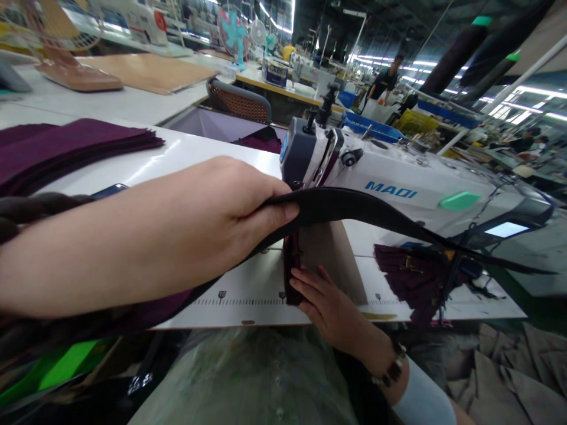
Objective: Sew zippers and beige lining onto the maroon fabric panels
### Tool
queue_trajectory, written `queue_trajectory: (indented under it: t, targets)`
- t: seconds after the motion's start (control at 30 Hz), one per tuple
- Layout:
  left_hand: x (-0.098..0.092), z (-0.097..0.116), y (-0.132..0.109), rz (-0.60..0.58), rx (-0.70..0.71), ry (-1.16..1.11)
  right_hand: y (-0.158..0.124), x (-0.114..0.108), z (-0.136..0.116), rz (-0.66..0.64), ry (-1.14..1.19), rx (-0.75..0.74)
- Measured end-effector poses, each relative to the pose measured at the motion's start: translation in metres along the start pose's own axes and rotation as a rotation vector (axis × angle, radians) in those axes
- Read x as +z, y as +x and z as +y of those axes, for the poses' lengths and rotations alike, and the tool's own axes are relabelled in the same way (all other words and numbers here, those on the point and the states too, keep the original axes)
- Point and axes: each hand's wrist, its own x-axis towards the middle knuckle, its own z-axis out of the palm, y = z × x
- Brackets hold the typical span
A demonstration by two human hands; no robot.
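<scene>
My left hand (212, 218) is raised close to the camera, its fingers pinched on the edge of a dark fabric piece (376, 215) that stretches to the right in front of the white sewing machine (398, 183). Below it, my right hand (325, 301) lies on the table with fingers stretched out, pressing a maroon fabric piece (291, 265) near the machine's needle area. The needle itself is hidden behind the dark fabric.
A stack of maroon fabric (66, 150) lies at the far left of the white table (248, 289). More maroon pieces (411, 277) are heaped at the right. A chair (239, 100) and other workstations stand behind; a person (385, 79) works far back.
</scene>
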Motion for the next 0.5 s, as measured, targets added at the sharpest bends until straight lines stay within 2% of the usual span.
queue_trajectory:
  t: [0.2, 0.3, 0.5]
  targets:
    - [0.0047, -0.0009, -0.0025, 0.063, 0.142, -0.007, -0.0006, 0.0014, -0.0004, 0.0, -0.032, -0.015]
    - [0.0037, -0.0028, -0.0031, 0.08, 0.124, 0.023, -0.0006, 0.002, -0.0006, 0.003, -0.047, -0.019]
    - [0.0026, -0.0017, -0.0043, 0.029, 0.032, 0.019, -0.0023, 0.0028, 0.0007, -0.004, -0.063, -0.044]
